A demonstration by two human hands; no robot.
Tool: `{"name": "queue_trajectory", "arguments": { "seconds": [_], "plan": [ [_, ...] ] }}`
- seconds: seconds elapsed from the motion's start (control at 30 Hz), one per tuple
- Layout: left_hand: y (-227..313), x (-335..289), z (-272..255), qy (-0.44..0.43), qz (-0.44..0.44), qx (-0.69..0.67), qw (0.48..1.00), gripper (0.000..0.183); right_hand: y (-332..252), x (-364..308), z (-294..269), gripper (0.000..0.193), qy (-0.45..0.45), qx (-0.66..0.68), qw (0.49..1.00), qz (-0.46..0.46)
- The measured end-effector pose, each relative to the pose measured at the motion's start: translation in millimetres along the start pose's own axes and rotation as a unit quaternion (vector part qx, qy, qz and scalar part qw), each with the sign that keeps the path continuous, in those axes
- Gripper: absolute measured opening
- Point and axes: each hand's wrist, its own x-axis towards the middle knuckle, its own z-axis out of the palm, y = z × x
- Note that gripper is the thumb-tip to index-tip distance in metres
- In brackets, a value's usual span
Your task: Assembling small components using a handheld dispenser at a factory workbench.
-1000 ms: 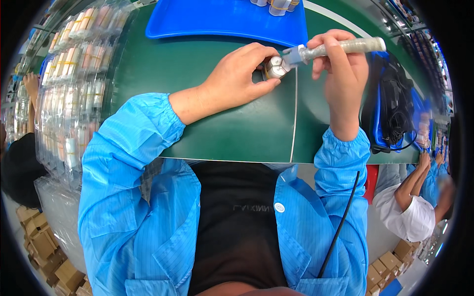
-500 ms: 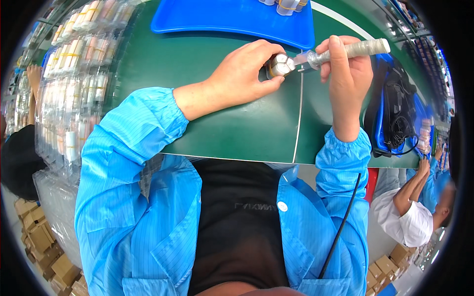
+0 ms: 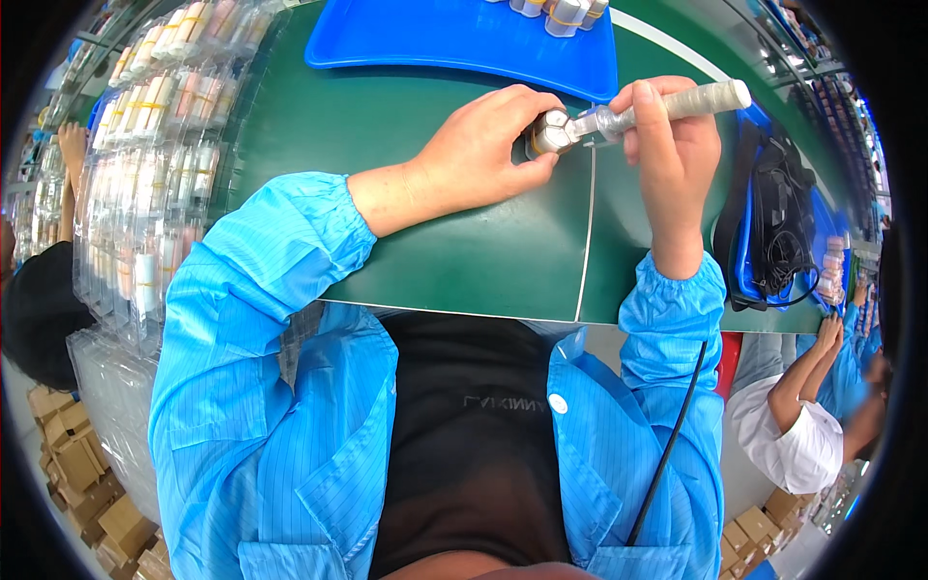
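Your work surface is a green mat (image 3: 435,261) with a thin pale line running down it. On it, just short of the blue tray (image 3: 454,43) at the far edge, your left hand (image 3: 483,155) is curled closed around a small silver cell bundle (image 3: 549,132), while your right hand (image 3: 672,155) is fisted around a pale-handled tool (image 3: 667,104) whose metal tip touches the bundle's end. To your left stand rows of clear-bagged cylindrical packs (image 3: 145,193); a black cable bundle (image 3: 778,227) lies in a blue bin on your right.

Factory assembly line: green workbench (image 3: 435,261), blue smocks (image 3: 261,387).
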Motion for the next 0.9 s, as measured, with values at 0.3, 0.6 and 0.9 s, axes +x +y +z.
{"name": "queue_trajectory", "arguments": {
  "seconds": [0.3,0.6,0.9],
  "plan": [
    [-0.6,2.0,0.9,-0.004,0.017,-0.003,1.0,0.043,-6.0,-2.5,3.8,0.016,-0.022,-0.059,0.997,-0.034],
    [-3.0,2.5,3.8,0.026,0.033,-0.013,0.999,0.038,-12.1,-4.8,15.8,0.016,-0.035,-0.205,0.968,-0.141],
    [-0.4,3.1,1.9,0.006,0.005,-0.007,1.0,0.043,-6.0,-1.0,1.8,0.016,0.023,0.029,0.999,0.001]
  ]
}}
